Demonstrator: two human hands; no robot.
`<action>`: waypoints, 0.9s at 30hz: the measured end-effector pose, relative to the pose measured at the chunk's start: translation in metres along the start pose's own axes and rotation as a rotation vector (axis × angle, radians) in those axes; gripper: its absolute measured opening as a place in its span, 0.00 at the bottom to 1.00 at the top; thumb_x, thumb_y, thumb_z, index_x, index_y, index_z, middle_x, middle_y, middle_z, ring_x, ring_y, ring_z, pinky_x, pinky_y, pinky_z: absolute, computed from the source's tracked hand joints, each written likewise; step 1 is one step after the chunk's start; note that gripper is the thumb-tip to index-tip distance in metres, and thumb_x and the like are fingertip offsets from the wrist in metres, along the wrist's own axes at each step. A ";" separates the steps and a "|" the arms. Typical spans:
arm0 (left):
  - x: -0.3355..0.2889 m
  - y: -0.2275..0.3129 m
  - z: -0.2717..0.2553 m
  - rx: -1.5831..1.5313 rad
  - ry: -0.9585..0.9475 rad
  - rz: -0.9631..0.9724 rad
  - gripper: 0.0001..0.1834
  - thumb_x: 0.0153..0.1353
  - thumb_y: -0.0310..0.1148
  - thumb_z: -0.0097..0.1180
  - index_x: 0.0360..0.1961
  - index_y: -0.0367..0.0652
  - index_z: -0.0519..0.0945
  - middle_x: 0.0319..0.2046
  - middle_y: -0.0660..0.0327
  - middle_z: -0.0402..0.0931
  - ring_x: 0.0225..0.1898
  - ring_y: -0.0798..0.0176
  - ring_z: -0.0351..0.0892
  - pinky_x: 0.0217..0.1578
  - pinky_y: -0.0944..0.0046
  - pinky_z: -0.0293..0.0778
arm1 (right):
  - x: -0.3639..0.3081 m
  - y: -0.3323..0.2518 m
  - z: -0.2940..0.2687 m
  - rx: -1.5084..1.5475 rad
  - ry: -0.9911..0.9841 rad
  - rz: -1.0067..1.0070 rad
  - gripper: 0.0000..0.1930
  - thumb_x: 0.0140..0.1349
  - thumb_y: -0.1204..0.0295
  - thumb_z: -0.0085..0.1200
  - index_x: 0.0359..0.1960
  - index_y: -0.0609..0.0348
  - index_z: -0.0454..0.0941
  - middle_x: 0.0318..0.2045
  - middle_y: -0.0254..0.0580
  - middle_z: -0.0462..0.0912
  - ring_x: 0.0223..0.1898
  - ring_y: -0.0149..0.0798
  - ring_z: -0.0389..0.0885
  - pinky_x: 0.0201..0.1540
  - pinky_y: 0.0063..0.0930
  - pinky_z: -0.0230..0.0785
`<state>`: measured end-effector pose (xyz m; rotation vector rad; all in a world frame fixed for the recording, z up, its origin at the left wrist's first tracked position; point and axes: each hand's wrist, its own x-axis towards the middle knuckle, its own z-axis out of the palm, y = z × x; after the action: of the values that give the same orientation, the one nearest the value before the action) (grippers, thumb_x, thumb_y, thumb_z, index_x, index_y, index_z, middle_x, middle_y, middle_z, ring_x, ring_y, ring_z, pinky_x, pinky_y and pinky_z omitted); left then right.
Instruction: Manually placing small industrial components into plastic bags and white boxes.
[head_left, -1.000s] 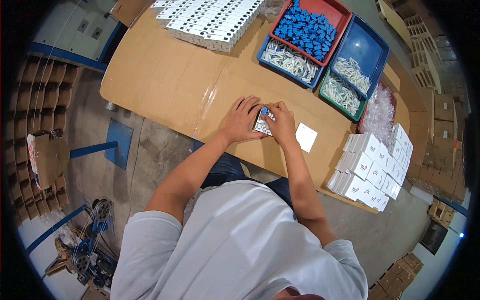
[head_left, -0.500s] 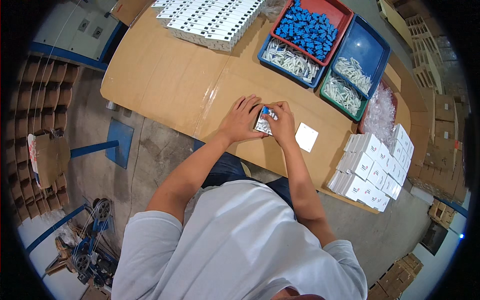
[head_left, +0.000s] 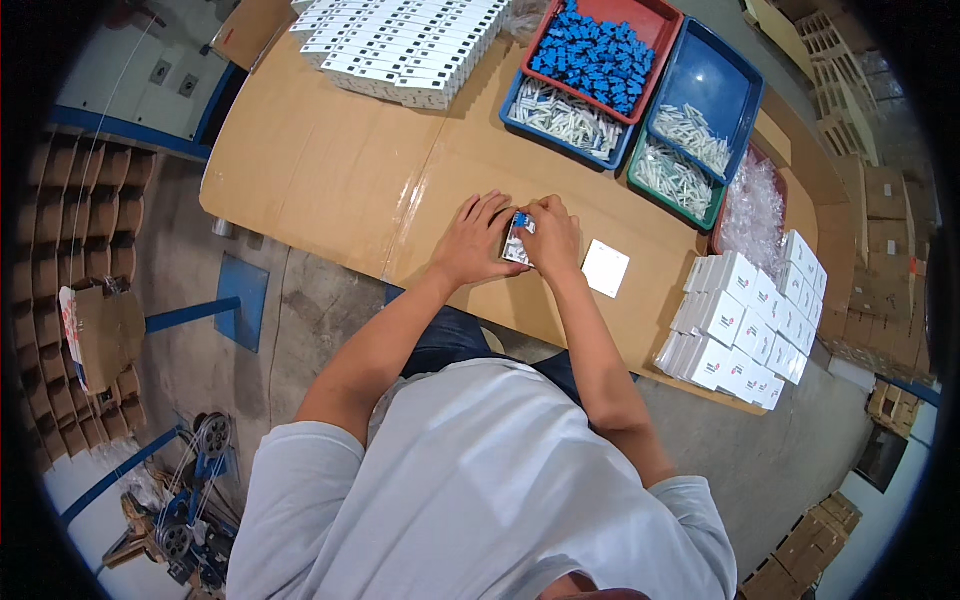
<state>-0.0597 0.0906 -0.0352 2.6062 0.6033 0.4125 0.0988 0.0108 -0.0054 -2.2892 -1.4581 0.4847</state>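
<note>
A small open white box (head_left: 515, 251) rests on the cardboard-covered tabletop between my hands, with a blue piece (head_left: 521, 220) at its far end and white pieces inside. My left hand (head_left: 474, 242) wraps the box's left side, thumb at the near edge and fingers at the far end. Along its right side, my right hand (head_left: 553, 237) is closed, its fingers bent over the rim and covering part of the contents. Whether those fingertips pinch a loose piece is hidden. Just right of my right hand lies a flat white square (head_left: 605, 268), apart from the box.
Far right, a red tray (head_left: 655, 35) holds blue clips; a blue tray (head_left: 603, 160), another blue tray (head_left: 715, 75) and a green tray (head_left: 712, 222) hold white sticks. Clear plastic bags (head_left: 752, 215) fill another tray. White boxes (head_left: 735, 315) stack at right, more cartons (head_left: 400, 50) far left.
My right hand has come down over the box and now hides more of its inside. The left hand keeps its hold. The whole view has shifted slightly.
</note>
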 end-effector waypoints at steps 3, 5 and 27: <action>0.000 -0.001 0.002 -0.012 0.008 0.009 0.50 0.50 0.68 0.64 0.65 0.42 0.69 0.68 0.51 0.64 0.74 0.48 0.56 0.74 0.43 0.48 | -0.019 0.012 -0.011 0.216 0.165 -0.069 0.23 0.54 0.70 0.69 0.54 0.54 0.83 0.52 0.44 0.78 0.54 0.48 0.78 0.56 0.44 0.66; 0.000 0.001 0.003 -0.022 0.019 0.010 0.49 0.50 0.66 0.65 0.65 0.42 0.70 0.67 0.51 0.64 0.74 0.47 0.56 0.74 0.43 0.49 | -0.035 0.041 -0.014 0.200 0.231 -0.014 0.25 0.54 0.70 0.69 0.56 0.55 0.81 0.54 0.47 0.77 0.56 0.50 0.77 0.59 0.44 0.66; 0.001 0.022 0.006 -1.032 0.180 -0.269 0.38 0.58 0.38 0.73 0.67 0.36 0.70 0.54 0.55 0.78 0.51 0.62 0.80 0.52 0.63 0.76 | -0.111 0.112 -0.060 1.229 0.375 0.325 0.21 0.58 0.85 0.65 0.51 0.60 0.71 0.47 0.45 0.84 0.48 0.33 0.83 0.49 0.25 0.76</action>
<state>-0.0492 0.0707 -0.0300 1.4999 0.5736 0.6542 0.1704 -0.1414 0.0006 -1.4413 -0.3467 0.7162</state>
